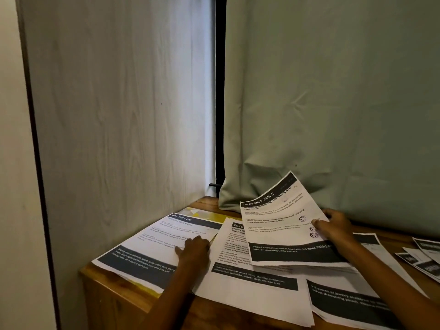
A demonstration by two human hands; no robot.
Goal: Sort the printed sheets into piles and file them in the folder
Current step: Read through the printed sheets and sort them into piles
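Printed sheets with dark bands lie spread over a wooden table (133, 303). My right hand (333, 226) pinches the right edge of a sheet headed "DRESSING TABLE" (278, 225) and holds it tilted up above the others. My left hand (194, 250) rests on the right edge of a "MULTI-ROOM" sheet (152, 244) at the left, fingers loosely bent. That sheet lies on a yellow folder (197, 212), of which only edges show. A middle sheet (240, 279) and a sheet at the lower right (345, 298) lie flat.
More sheets (426, 258) lie overlapped at the far right edge. A pale wood-grain panel (119, 115) walls the table's left side, and a green curtain (333, 91) hangs behind it. The table's front edge runs close below my arms.
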